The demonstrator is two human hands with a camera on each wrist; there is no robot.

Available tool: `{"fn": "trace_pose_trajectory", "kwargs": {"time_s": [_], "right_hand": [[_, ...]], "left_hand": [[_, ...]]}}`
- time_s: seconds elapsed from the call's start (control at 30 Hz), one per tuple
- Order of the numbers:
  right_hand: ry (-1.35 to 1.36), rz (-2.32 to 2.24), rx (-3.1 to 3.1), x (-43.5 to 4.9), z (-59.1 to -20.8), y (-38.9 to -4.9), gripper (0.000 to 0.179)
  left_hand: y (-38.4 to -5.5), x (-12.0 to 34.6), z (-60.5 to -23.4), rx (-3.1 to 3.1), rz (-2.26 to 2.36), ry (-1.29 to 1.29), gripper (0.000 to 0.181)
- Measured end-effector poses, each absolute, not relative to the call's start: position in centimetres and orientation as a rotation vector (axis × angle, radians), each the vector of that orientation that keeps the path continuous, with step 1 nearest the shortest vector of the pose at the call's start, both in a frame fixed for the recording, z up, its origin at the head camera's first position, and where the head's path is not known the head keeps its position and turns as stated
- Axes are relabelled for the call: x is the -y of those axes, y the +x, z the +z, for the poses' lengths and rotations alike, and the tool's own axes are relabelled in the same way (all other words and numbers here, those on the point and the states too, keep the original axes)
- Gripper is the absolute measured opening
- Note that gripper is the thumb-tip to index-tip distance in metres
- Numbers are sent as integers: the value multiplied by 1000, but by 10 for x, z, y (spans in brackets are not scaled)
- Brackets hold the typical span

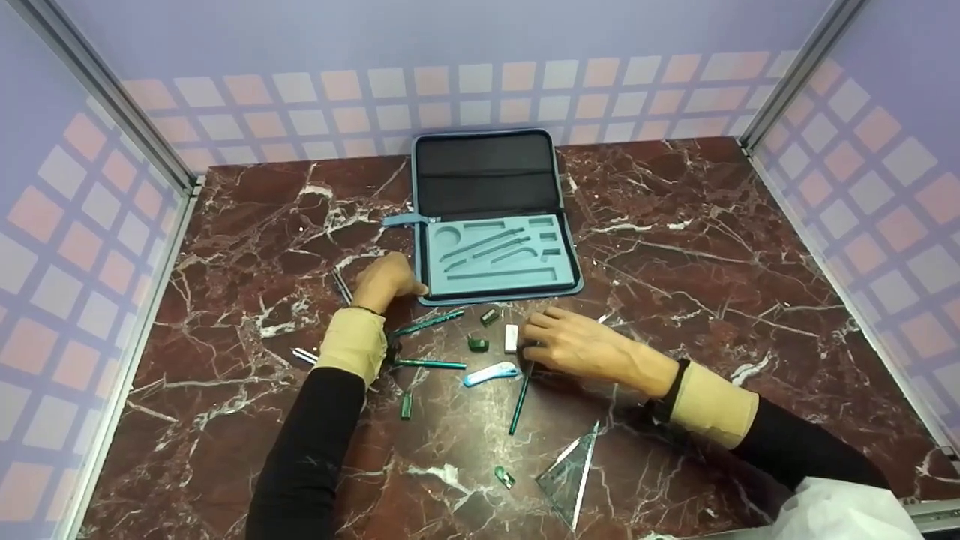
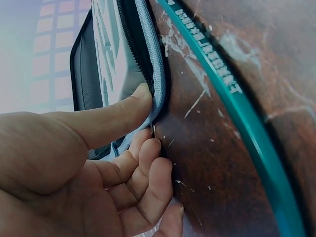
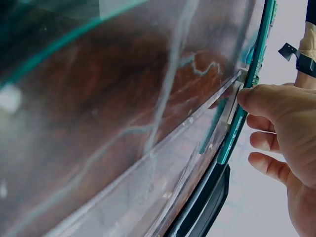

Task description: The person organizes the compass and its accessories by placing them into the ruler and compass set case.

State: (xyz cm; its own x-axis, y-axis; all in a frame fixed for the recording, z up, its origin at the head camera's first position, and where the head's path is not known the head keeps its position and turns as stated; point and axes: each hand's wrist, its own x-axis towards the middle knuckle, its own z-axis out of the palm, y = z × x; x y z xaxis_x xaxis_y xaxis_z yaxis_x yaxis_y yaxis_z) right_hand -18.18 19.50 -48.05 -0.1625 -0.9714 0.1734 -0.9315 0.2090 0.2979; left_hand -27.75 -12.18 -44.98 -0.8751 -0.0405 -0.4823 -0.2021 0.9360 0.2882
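Note:
An unzipped blue case [image 1: 571, 259] lies open at the back, its pale blue foam tray [image 1: 495, 283] cut with shaped hollows. My left hand [image 1: 388, 281] pinches the case's near left corner, thumb on top at the zip edge and fingers curled below, as the left wrist view shows. My right hand [image 1: 577, 341] holds a teal pencil [image 1: 519, 409] between thumb and fingers; its lower end slants toward me. Right beside those fingertips is a white eraser [image 1: 511, 339]. Two more teal pencils [image 1: 435, 364] [image 1: 431, 322] lie near the left wrist.
Between the hands lie small green pieces [image 1: 478, 343] and a blue-and-white cutter-like tool [image 1: 491, 373]. Nearer me are a clear set square [image 1: 570, 480], a green piece [image 1: 406, 406] and another small green item [image 1: 504, 477]. Patterned panels [image 1: 480, 90] enclose the marbled table [image 1: 675, 285].

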Motion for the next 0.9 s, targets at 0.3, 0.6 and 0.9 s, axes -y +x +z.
{"fn": "trace_pose_trajectory", "kwargs": {"time_s": [0.3, 0.6, 0.9], "right_hand": [[1662, 168, 2341, -212, -465, -187, 10], [1437, 585, 2482, -226, -439, -215, 14], [1311, 692, 2559, -232, -437, -228, 11]], "left_hand": [[-276, 124, -448, -2599, 475, -167, 68], [-275, 127, -448, -2592, 508, -164, 65], [-275, 124, -448, -2592, 494, -162, 68]]}}
